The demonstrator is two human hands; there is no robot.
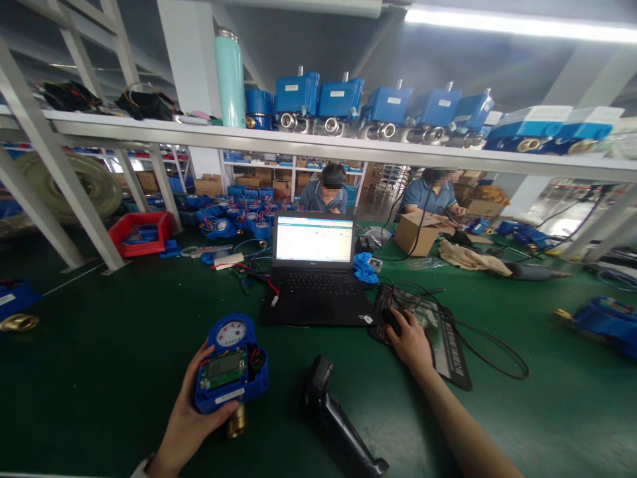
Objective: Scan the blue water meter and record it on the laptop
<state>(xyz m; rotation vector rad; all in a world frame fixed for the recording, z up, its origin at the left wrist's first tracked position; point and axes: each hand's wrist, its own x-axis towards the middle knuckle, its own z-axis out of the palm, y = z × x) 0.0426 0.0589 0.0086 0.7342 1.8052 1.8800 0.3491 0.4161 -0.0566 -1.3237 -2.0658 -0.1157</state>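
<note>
Near left: my left hand [186, 415], fingers clamped on blue meter [231, 365]. Near right: my right hand [411, 338], fingers curved over black mouse [392, 321], on patterned mousepad [450, 345].

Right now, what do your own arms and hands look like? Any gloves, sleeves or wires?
They are plain human hands, ungloved. The left hand has a pale cuff or band at the wrist, cut off by the picture's edge. The right hand and right forearm show no sleeve, watch or marking. I see no wires attached to either arm.
</note>
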